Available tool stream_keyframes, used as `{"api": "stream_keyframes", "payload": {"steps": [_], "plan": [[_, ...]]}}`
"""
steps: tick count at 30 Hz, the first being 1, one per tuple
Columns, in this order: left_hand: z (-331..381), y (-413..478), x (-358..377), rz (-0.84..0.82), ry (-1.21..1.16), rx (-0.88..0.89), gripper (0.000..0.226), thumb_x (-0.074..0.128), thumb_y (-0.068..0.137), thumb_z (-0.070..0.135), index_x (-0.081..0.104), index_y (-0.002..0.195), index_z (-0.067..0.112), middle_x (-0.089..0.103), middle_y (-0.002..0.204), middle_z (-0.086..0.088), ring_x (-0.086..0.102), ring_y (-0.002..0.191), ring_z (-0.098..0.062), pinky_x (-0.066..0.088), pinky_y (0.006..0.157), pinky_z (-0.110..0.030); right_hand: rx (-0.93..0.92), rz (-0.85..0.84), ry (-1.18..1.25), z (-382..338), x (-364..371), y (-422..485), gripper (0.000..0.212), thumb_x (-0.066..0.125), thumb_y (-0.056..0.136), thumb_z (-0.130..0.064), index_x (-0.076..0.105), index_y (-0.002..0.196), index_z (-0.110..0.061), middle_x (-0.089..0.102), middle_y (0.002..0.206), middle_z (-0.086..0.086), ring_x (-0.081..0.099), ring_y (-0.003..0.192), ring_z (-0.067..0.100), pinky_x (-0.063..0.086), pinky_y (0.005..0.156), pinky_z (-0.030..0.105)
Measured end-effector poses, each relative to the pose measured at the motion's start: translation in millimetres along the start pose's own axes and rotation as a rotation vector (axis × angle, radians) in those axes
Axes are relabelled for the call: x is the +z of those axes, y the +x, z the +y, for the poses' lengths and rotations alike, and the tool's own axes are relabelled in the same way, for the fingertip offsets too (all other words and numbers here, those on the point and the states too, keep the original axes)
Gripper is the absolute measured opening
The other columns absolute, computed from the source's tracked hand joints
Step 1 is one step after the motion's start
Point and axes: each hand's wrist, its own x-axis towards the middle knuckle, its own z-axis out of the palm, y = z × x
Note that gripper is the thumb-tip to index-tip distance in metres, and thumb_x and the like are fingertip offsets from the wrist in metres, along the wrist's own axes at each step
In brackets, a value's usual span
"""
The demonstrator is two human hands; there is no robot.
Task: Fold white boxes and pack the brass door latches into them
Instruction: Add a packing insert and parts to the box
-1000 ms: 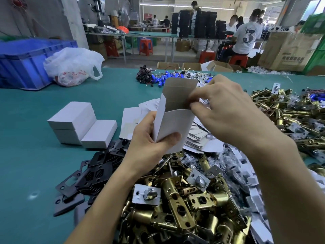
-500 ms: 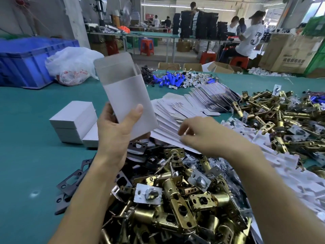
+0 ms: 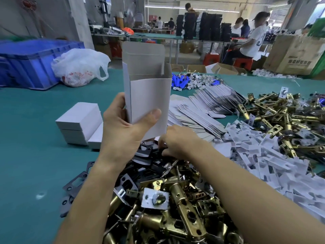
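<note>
Premises: factory packing floor. Green worktop (image 3: 26, 138) carries bulk heaps of brass latches (image 3: 175, 208) and stacked flat box blanks (image 3: 202, 110); blue crate (image 3: 26, 64), cardboard cartons (image 3: 295, 55), seated workers (image 3: 253, 41) at further benches (image 3: 154, 35) behind

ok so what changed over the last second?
The right hand let go of the white box and dropped to the black plates below it; whether its fingers hold one is hidden. The left hand kept its grip, lifting the box upright, top open. Closed boxes and brass latches stayed put.
</note>
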Motion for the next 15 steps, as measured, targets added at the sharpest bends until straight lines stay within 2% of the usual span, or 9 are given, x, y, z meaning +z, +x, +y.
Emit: {"api": "stream_keyframes", "payload": {"steps": [1, 3, 5, 6, 7, 10, 13, 15], "plan": [[0, -1, 2, 0.001, 0.007, -0.003, 0.031, 0.087, 0.072, 0.028, 0.067, 0.094, 0.037, 0.075, 0.091, 0.008, 0.072, 0.082, -0.009, 0.059, 0.069, -0.024, -0.005, 0.028, -0.012, 0, 1, 2, 0.026, 0.064, 0.089, -0.032, 0.069, 0.115, -0.031, 0.058, 0.123, 0.001, 0.053, 0.117, 0.026, 0.038, 0.078, 0.029], [-1, -2, 3, 0.008, 0.011, -0.019, 0.031, 0.085, 0.074, 0.023, 0.066, 0.096, 0.033, 0.075, 0.09, 0.008, 0.072, 0.081, -0.009, 0.059, 0.068, -0.024, 0.01, 0.057, 0.06, 1, 0, 3, 0.023, 0.06, 0.092, -0.031, 0.068, 0.112, -0.022, 0.061, 0.119, 0.004, 0.056, 0.111, 0.027, 0.047, 0.08, 0.033], [-1, -2, 2, 0.007, 0.007, -0.037, 0.031, 0.083, 0.075, 0.023, 0.066, 0.099, 0.031, 0.076, 0.093, 0.007, 0.073, 0.084, -0.012, 0.06, 0.07, -0.026, 0.073, 0.125, 0.286, 6, -8, -1, 0.016, 0.057, 0.095, -0.029, 0.067, 0.089, -0.018, 0.066, 0.097, 0.006, 0.061, 0.089, 0.025, 0.049, 0.075, 0.038], [-1, -2, 1, -0.002, 0.001, -0.046, 0.033, 0.084, 0.074, 0.024, 0.066, 0.101, 0.032, 0.076, 0.095, 0.007, 0.073, 0.086, -0.013, 0.06, 0.071, -0.027, 0.13, 0.185, 0.412, 11, -13, -5, 0.022, 0.055, 0.097, -0.028, 0.061, 0.077, -0.02, 0.066, 0.084, 0.006, 0.06, 0.076, 0.023, 0.045, 0.068, 0.036], [-1, -2, 1, -0.017, -0.002, -0.056, 0.034, 0.085, 0.074, 0.025, 0.066, 0.101, 0.032, 0.076, 0.095, 0.007, 0.073, 0.087, -0.013, 0.06, 0.071, -0.027, 0.187, 0.249, 0.535, 18, -18, -11, 0.027, 0.054, 0.098, -0.027, 0.056, 0.073, -0.019, 0.066, 0.078, 0.007, 0.061, 0.067, 0.02, 0.043, 0.062, 0.035], [-2, -6, 3, -0.11, -0.006, -0.121, 0.036, 0.083, 0.074, 0.023, 0.066, 0.105, 0.028, 0.076, 0.093, 0.007, 0.073, 0.084, -0.01, 0.059, 0.067, -0.023, 0.314, 0.324, 0.843, 36, -28, -37, 0.023, 0.056, 0.099, -0.024, 0.061, 0.085, -0.006, 0.071, 0.079, 0.019, 0.065, 0.048, 0.015, 0.042, 0.049, 0.031], [-10, -11, 6, -0.229, 0.022, -0.248, 0.041, 0.082, 0.071, 0.024, 0.067, 0.109, 0.028, 0.077, 0.094, 0.005, 0.074, 0.082, -0.009, 0.059, 0.063, -0.023, 0.358, 0.369, 1.111, 47, -28, -65, 0.008, 0.057, 0.099, -0.012, 0.064, 0.099, -0.009, 0.07, 0.071, 0.016, 0.056, 0.044, 0.014, 0.038, 0.042, 0.022], [-16, -14, 8, -0.288, 0.043, -0.315, 0.045, 0.081, 0.07, 0.023, 0.066, 0.113, 0.024, 0.077, 0.096, 0.001, 0.074, 0.082, -0.013, 0.058, 0.063, -0.025, 0.35, 0.425, 1.359, 52, -31, -83, 0.025, 0.054, 0.099, -0.003, 0.058, 0.12, -0.015, 0.07, 0.067, 0.007, 0.06, 0.048, 0.014, 0.043, 0.042, 0.02]]}}
